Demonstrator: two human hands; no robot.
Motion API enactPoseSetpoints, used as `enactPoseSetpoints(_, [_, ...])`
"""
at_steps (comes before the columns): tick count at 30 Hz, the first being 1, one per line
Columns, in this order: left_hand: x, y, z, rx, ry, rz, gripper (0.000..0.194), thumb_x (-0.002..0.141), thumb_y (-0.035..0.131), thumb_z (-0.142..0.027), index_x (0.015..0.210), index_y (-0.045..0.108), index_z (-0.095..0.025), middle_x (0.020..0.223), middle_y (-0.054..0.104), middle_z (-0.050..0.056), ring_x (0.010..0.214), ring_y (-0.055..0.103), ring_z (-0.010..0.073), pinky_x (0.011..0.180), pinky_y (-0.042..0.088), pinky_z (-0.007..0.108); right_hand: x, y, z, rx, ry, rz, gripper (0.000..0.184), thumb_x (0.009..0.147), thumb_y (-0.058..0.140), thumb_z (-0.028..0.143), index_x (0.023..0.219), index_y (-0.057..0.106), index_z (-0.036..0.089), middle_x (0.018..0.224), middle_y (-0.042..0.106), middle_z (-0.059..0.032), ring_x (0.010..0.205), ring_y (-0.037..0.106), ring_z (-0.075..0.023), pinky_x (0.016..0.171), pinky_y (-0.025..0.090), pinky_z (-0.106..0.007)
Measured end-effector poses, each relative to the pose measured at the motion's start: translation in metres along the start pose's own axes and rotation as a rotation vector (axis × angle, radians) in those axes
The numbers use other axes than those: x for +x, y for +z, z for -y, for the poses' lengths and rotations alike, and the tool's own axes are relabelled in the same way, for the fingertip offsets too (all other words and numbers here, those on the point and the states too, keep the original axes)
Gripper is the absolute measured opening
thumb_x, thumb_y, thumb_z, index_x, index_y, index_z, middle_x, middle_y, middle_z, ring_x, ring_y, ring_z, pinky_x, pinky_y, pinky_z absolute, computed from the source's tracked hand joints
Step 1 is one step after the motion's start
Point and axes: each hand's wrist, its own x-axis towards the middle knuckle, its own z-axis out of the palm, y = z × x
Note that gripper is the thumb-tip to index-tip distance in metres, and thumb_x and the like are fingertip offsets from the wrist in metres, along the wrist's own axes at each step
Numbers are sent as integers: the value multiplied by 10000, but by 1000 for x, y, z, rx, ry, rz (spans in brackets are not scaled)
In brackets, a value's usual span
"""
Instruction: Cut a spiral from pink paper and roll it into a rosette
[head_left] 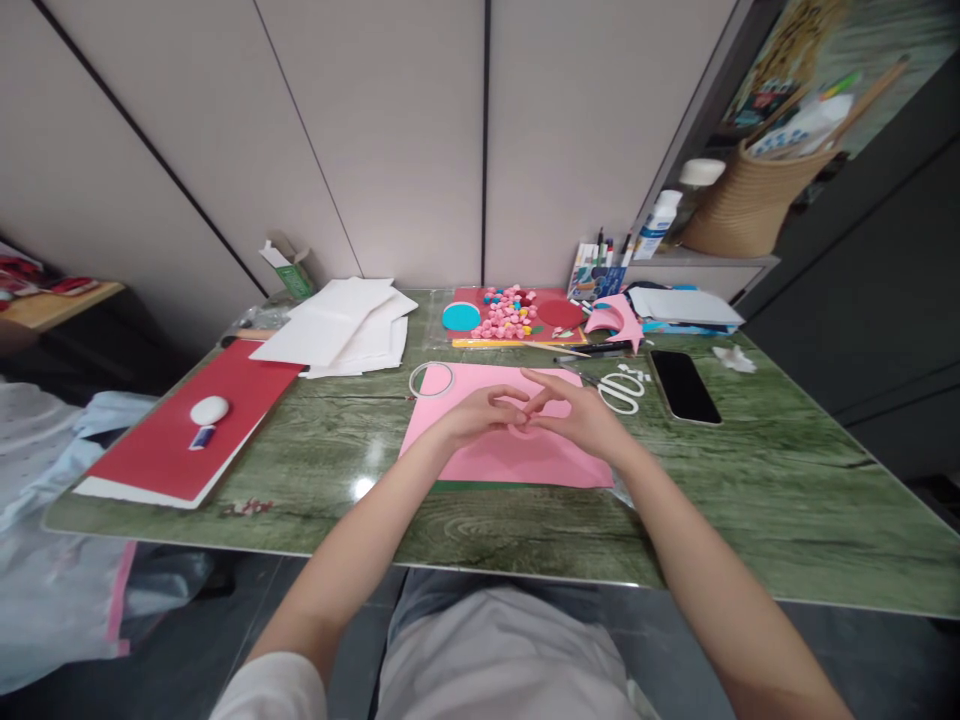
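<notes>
My left hand (480,413) and my right hand (579,415) meet above a pink sheet of paper (465,462). The fingertips of both pinch a small pink paper piece (519,428), largely covered by the fingers. Its exact shape is too small to tell. A roll of clear tape (415,392) lies over the sheet's upper left corner. Close to the right hand are white-handled scissors (621,392). Behind the hands, a red sheet (466,295) bears a heap of small crumpled pink paper balls (506,318), with some blue and yellow ones.
White papers (330,320) and a red folder (172,440) with a white round object (209,410) lie to the left. On the right are a phone (684,386), a crumpled tissue (733,359) and a pink paper offcut (619,318). Pens (604,250) stand at the back.
</notes>
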Motion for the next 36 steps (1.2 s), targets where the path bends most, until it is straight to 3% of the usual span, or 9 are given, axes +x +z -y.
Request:
enactPoseSetpoints(5, [-3, -5, -1, 87, -12, 63, 405, 607, 691, -195, 982, 553, -129, 829, 654, 97, 733, 626, 171, 733, 452, 349, 0, 4, -1, 0, 17, 53, 658, 704, 623, 230, 1302, 353, 285, 825, 676, 36, 911, 594, -157, 960, 352, -368])
enactPoseSetpoints(10, [-2, -9, 0, 130, -18, 83, 386, 600, 698, -211, 951, 566, -117, 838, 648, 101, 736, 620, 160, 738, 451, 332, 0, 6, -3, 17, 31, 86, 679, 707, 624, 242, 1315, 327, 289, 849, 683, 32, 891, 609, -160, 944, 368, -363])
enactPoseSetpoints(16, [2, -2, 1, 57, 22, -19, 388, 619, 692, -250, 962, 562, -125, 807, 644, 87, 703, 607, 140, 691, 424, 291, 1, 5, -7, 9, 27, 86, 610, 776, 545, 234, 1330, 297, 294, 967, 673, 5, 1029, 558, -174, 962, 351, -365])
enactPoseSetpoints(24, [8, 17, 13, -176, 69, -300, 388, 625, 683, -307, 959, 556, -156, 825, 635, 58, 694, 588, 104, 718, 388, 268, 6, 15, -20, -81, -20, -116, 581, 792, 507, 199, 1327, 297, 279, 959, 658, -3, 962, 561, -163, 931, 362, -369])
enactPoseSetpoints(36, [7, 21, 15, -222, 43, -329, 396, 583, 711, -283, 941, 580, -174, 872, 632, 48, 747, 561, 88, 721, 376, 239, 6, 19, -17, -168, -62, -163, 570, 758, 545, 174, 1288, 364, 277, 879, 634, -9, 927, 527, -197, 874, 383, -400])
